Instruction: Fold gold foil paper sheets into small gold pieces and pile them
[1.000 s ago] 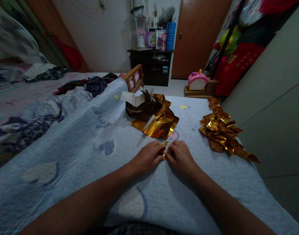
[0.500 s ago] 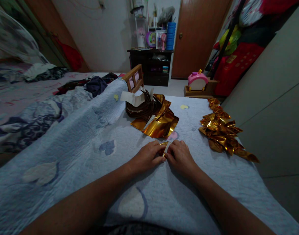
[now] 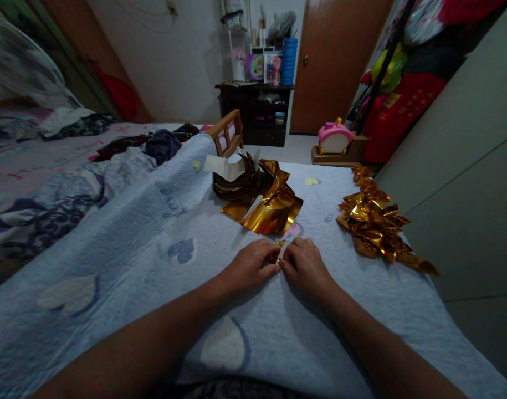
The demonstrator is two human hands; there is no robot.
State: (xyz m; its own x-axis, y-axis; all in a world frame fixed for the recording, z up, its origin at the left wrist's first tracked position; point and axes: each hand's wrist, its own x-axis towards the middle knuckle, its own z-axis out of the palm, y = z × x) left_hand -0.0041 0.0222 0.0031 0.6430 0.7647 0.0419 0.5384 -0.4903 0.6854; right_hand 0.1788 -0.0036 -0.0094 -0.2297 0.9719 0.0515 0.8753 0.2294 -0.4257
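Between my two hands is a small sheet of gold foil paper [image 3: 282, 249], with its white back partly showing. My left hand [image 3: 253, 264] is closed on its left side, thumb and fingers pinching. My right hand [image 3: 306, 263] pinches the right side, fingertips bent over it. Both hands rest low over the bedcover, and much of the sheet is hidden by the fingers. Just beyond them lies a stack of gold foil paper [image 3: 274, 213], dark and curled at its left. A pile of folded gold foil pieces [image 3: 373, 219] lies off to the right.
A blue quilted cover [image 3: 187, 310] spreads under everything, rising along the left. Behind the stack stands a small wooden rail [image 3: 227, 133]. A pale cabinet [image 3: 465, 221] borders the right side. Rumpled bedding [image 3: 82, 183] lies at left; a pink toy [image 3: 335, 137] sits beyond the far edge.
Almost nothing differs. Both hands keep the same pinch on the gold foil paper, with only a very slight shift of the fingers.
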